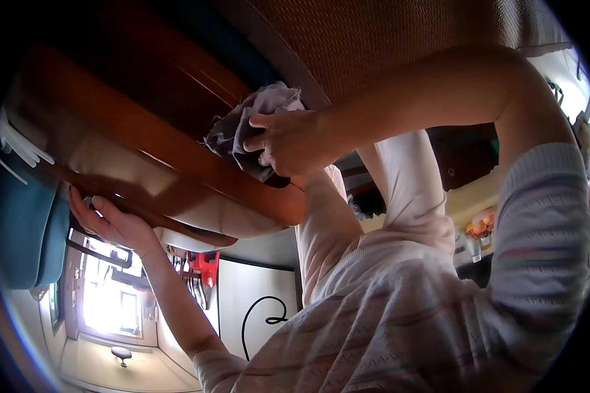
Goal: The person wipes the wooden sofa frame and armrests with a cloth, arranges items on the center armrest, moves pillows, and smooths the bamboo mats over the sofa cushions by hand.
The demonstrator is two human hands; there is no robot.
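Note:
My right hand point(292, 144) presses a grey, frayed cloth point(233, 134) against a polished brown wooden board point(177, 157). Its fingers are bent over the cloth, and part of the cloth is hidden beneath them. At the lower left, my left hand point(115, 223) is at the edge of the same wooden piece, fingers stretched out and holding nothing that I can see. Whether its fingertips touch the wood, I cannot tell. A glossy pale panel point(196, 209) is set along the board between the two hands.
A brown woven mat point(373, 39) spans the top. Teal padding point(19, 229) and white bars point(23, 141) are at the left. Below are a red plastic object point(206, 268), a white panel point(259, 288) with a black cable point(246, 321), and a bright window point(111, 288).

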